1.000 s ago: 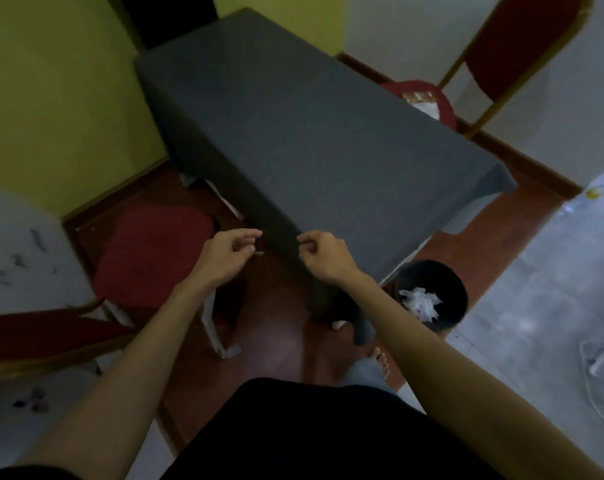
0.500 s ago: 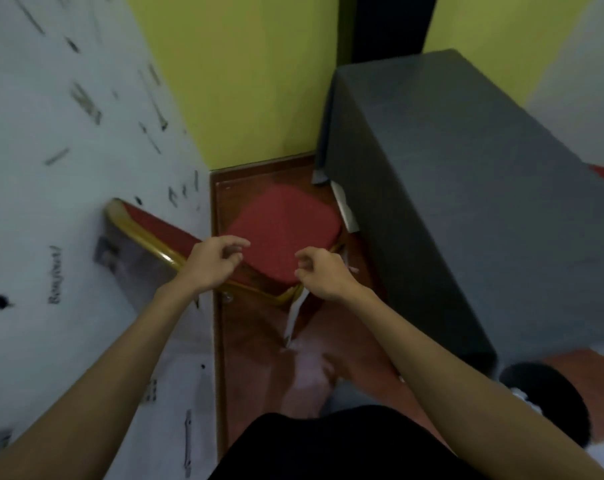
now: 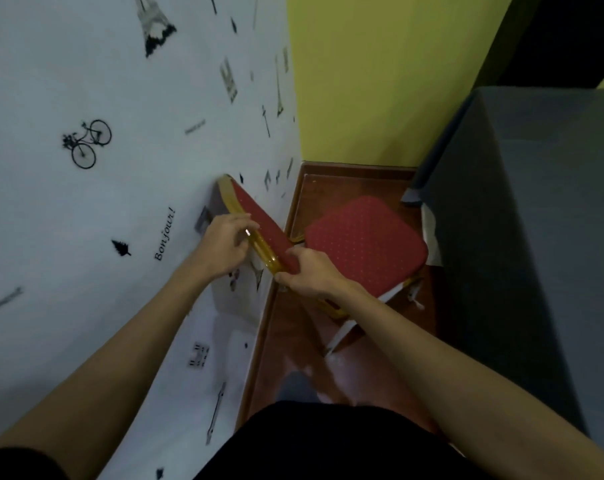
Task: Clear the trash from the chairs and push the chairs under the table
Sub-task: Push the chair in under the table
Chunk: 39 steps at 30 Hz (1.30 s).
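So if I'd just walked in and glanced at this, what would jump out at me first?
Probably the two hands in the middle: the left hand and right hand both gripping the gold-framed backrest of a red chair. Next, the white wall on the left, dotted with black drawings of a bicycle, an Eiffel Tower and the word "Bonjour!". On the right stands a table under a grey cloth.
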{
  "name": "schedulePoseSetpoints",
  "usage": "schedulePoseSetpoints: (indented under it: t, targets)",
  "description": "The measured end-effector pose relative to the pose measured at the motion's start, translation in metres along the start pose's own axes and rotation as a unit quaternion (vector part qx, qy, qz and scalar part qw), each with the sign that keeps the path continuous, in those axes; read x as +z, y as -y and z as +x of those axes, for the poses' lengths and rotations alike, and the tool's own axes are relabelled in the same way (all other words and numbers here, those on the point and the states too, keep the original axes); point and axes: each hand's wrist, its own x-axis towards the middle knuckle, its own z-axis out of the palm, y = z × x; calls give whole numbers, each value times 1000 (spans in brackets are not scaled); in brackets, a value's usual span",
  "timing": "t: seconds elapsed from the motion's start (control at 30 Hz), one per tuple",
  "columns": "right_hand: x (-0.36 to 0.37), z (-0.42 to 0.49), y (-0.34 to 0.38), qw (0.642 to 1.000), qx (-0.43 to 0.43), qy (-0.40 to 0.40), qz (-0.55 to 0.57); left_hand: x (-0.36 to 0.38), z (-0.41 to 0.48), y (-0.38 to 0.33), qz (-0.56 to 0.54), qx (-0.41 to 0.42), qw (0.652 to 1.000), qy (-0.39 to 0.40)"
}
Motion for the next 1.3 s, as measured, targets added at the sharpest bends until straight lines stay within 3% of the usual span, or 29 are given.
schedulePoseSetpoints:
  t: [0.27, 0.53, 0.67, 0.97, 1.3]
  targets:
    - [45, 35, 22, 995, 32, -42, -81, 3, 41, 41, 92, 77, 991, 60]
    - [71, 44, 35, 976, 83, -197, -30, -17, 105, 58, 162, 154, 969, 108]
    - [72, 50, 37, 972, 114, -205, -6, -14, 116, 66, 201, 214, 950, 102]
    - [78, 12, 33, 940, 190, -280, 28, 14, 104, 57, 189, 249, 947, 76]
    - [85, -36, 22, 910, 231, -340, 56, 39, 101, 14, 157, 333, 923, 116]
